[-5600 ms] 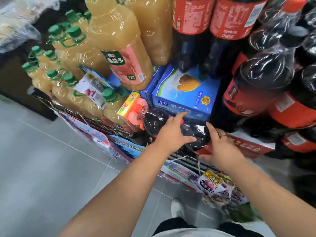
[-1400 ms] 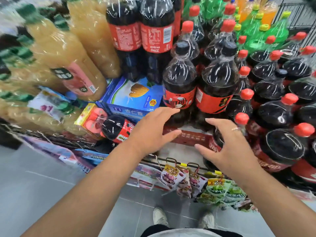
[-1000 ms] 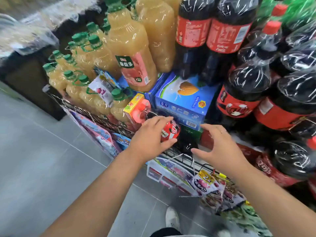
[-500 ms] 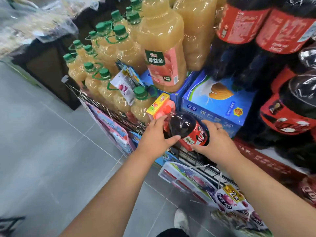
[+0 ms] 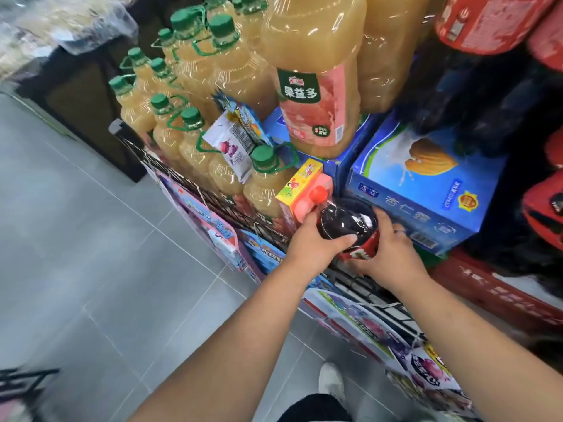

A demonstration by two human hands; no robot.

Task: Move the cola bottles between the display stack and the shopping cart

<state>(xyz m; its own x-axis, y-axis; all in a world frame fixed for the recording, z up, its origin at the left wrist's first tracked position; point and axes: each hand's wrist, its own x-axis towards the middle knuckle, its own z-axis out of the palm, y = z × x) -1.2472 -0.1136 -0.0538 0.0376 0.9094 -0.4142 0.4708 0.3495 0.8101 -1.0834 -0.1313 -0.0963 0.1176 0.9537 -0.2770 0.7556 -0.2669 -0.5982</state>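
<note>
A dark cola bottle (image 5: 345, 222) with a red cap and red label lies tilted at the front of the display, cap pointing up-left, just above a black wire rack (image 5: 225, 205). My left hand (image 5: 313, 246) grips its upper body, thumb across the dark plastic. My right hand (image 5: 385, 254) holds the label end from the right. More cola bottles (image 5: 545, 205) with red labels stand stacked at the right edge, blurred and partly cut off.
Large yellow juice bottles (image 5: 313, 86) with green caps fill the stack to the left and behind. A blue carton (image 5: 426, 184) sits right behind the held bottle. Snack packets (image 5: 426, 373) hang from the rack's front. Grey tiled floor (image 5: 91, 254) spreads left. A white shoe (image 5: 330, 382) shows below.
Both hands closed on the lying cola bottle and raised its cap end. The camera swung left, away from the standing cola stack.
</note>
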